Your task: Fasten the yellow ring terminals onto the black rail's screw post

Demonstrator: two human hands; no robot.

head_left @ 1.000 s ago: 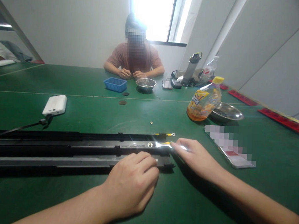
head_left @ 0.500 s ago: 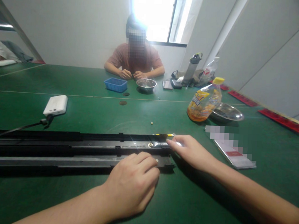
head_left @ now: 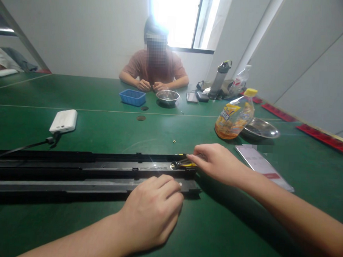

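Two long black metal rails lie side by side, running in from the left. My left hand (head_left: 155, 209) is closed over the near edge of the near rail (head_left: 100, 186), close to its right end. My right hand (head_left: 215, 160) grips a wrench (head_left: 184, 163), most of its handle covered by the fingers. The wrench's tip sits around a small brass-coloured nut (head_left: 173, 166) inside the channel of the far rail (head_left: 113, 165). A yellow strip (head_left: 190, 165), perhaps a wire, shows just below the wrench. Another small fastener (head_left: 180, 184) is in the near rail beside my left fingers.
Beyond the rails lies a loose brass nut (head_left: 174, 141). A phone (head_left: 265, 168) and a yellow-capped bottle (head_left: 234, 118) stand right, with a steel bowl (head_left: 262, 128). A white box (head_left: 64, 120) with a cable is left. Across sits a person (head_left: 154, 67) behind a blue bin (head_left: 132, 98).
My right hand has lifted slightly and shifted a little left, turning the wrench's handle away from me. The yellow strip now shows inside the channel. My left hand has stayed put.
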